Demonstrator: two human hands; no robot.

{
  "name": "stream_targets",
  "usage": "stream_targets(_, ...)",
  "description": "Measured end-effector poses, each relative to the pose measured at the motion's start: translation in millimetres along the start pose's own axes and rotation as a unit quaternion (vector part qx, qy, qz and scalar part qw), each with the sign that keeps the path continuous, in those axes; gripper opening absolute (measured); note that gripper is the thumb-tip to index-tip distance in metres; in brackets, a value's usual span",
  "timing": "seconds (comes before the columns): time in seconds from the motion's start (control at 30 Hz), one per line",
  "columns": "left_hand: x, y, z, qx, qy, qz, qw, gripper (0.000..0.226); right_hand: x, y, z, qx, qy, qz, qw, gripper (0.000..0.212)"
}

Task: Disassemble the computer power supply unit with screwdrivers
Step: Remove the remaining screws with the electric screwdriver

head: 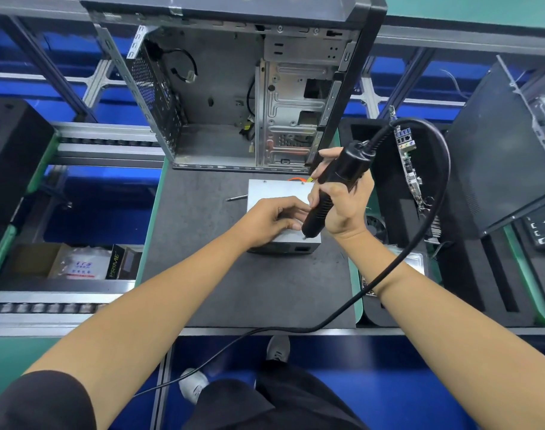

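1. Dark matting (203, 274) covered the bench at frame centre, with a gutted computer case (234, 88) stood open at the top.
2. On the mat, just below the case, the power supply unit (274, 190) was laid flat.
3. An electric screwdriver (333, 190) was gripped by the right hand (342, 206), its long axis tilted from upper right down to a screw (304, 238) at the unit's near right corner.
4. The left hand (271, 218) was rested on the lid, fingers curled beside the bit, apparently pinching nothing.
5. Both hands lay equally near the screw.
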State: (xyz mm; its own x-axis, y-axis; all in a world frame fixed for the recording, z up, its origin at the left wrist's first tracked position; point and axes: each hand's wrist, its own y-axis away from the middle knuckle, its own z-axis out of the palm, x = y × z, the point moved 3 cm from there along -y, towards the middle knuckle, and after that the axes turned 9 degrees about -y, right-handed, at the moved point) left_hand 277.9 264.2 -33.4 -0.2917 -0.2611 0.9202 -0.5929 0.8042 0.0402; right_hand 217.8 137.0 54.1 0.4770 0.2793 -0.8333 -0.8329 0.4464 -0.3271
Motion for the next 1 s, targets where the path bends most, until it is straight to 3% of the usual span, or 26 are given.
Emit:
stream_targets(0.2,0.0,-1.2,2.8,-0.033,-0.007,-0.005,0.999,0.038,1.1,-0.9,0.6,0.051,-0.002,-0.008,0.999,0.041)
stream_targets(0.33,-1.1,0.1,3.0,-0.044,-0.008,-0.014,0.999,0.039,2.9,1.9,3.5,0.038,0.012,-0.009,0.999,0.044)
stream_targets(0.63,2.5,0.4,6.3,-0.021,-0.084,-0.003,0.996,0.048,4.2,-2.9,5.3,0.068,0.012,0.002,0.998,0.048)
stream_targets(0.77,-0.7,1.2,4.0,-0.029,-0.075,-0.005,0.997,0.048,4.3,0.3,8.8,0.028,0.021,0.007,0.999,0.043)
stream_targets(0.9,-1.0,0.5,4.8,-0.062,-0.038,-0.014,0.997,0.023,7.2,-3.1,8.0,-0.023,0.007,0.036,0.999,0.046)
stream_targets(1.0,-3.0,-0.5,8.2,-0.055,-0.022,-0.021,0.998,0.022,10.1,-3.4,8.7,-0.044,0.018,0.037,0.998,0.049)
